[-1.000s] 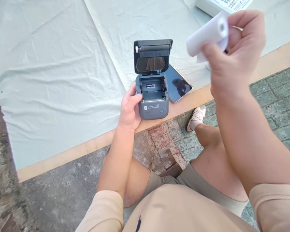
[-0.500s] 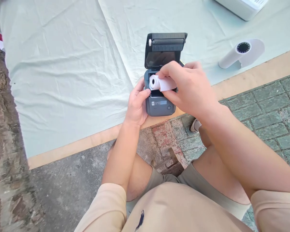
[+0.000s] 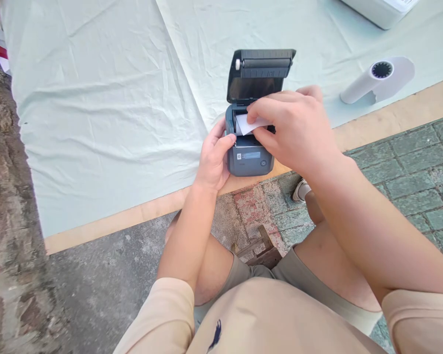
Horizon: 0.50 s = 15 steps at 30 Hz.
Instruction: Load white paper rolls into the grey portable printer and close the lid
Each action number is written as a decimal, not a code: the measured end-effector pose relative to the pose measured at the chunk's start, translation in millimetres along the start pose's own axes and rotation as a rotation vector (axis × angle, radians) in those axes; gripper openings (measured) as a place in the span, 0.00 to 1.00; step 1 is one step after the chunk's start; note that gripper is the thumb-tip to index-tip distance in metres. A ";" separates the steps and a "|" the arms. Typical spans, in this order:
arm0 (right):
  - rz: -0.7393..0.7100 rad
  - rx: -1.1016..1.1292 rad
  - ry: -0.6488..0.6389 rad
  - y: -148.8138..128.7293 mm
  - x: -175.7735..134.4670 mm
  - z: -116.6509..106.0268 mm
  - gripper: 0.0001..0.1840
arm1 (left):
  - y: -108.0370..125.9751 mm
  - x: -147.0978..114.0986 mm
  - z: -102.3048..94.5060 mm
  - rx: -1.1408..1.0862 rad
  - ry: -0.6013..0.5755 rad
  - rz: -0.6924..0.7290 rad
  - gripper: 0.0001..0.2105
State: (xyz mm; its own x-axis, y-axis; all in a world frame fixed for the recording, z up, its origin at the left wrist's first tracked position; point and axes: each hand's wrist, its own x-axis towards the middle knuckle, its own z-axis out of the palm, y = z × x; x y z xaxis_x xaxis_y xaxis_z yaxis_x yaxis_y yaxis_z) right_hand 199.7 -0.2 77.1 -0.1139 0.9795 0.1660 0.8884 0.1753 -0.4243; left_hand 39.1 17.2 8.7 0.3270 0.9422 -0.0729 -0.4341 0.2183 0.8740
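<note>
A small dark label printer [image 3: 249,164] stands near the table's front edge, its lid [image 3: 261,73] tipped up and back. My left hand [image 3: 216,155] grips the printer's left side, thumb on the rim of the paper bay. Inside the bay lies a white paper roll [image 3: 243,125], mostly hidden by its loose end and my fingers. My right hand [image 3: 291,125] reaches over from the right and pinches that paper between thumb and fingers.
A larger white paper roll [image 3: 360,86] with a black core and an unrolled tail stands tilted at the right. Behind it is part of a white device [image 3: 384,12]. A pale cloth [image 3: 114,123] covers the table, whose wooden edge [image 3: 133,214] shows in front.
The paper roll has gone down from above the opening into the printer's bay, and its round end no longer shows. My left hand still holds the printer; the view has shifted slightly.
</note>
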 end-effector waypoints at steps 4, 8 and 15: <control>-0.113 0.022 0.074 6.1 -5.3 4.8 0.13 | 0.6 1.4 -0.4 -0.005 -0.017 0.018 0.17; -0.241 0.076 0.117 10.4 -17.8 18.3 0.19 | -0.2 3.4 -3.0 0.010 -0.098 0.019 0.21; -0.273 0.394 0.337 21.7 -25.1 22.3 0.08 | -4.3 2.6 -8.7 0.120 -0.090 0.017 0.34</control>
State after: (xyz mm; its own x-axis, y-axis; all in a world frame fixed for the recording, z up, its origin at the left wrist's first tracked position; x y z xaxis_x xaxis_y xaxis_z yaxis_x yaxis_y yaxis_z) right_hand 212.0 -18.8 43.9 -0.1104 0.8197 0.5620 0.6070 0.5034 -0.6149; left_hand 34.4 20.9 0.6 0.3969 0.9177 -0.0184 -0.3384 0.1650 0.9264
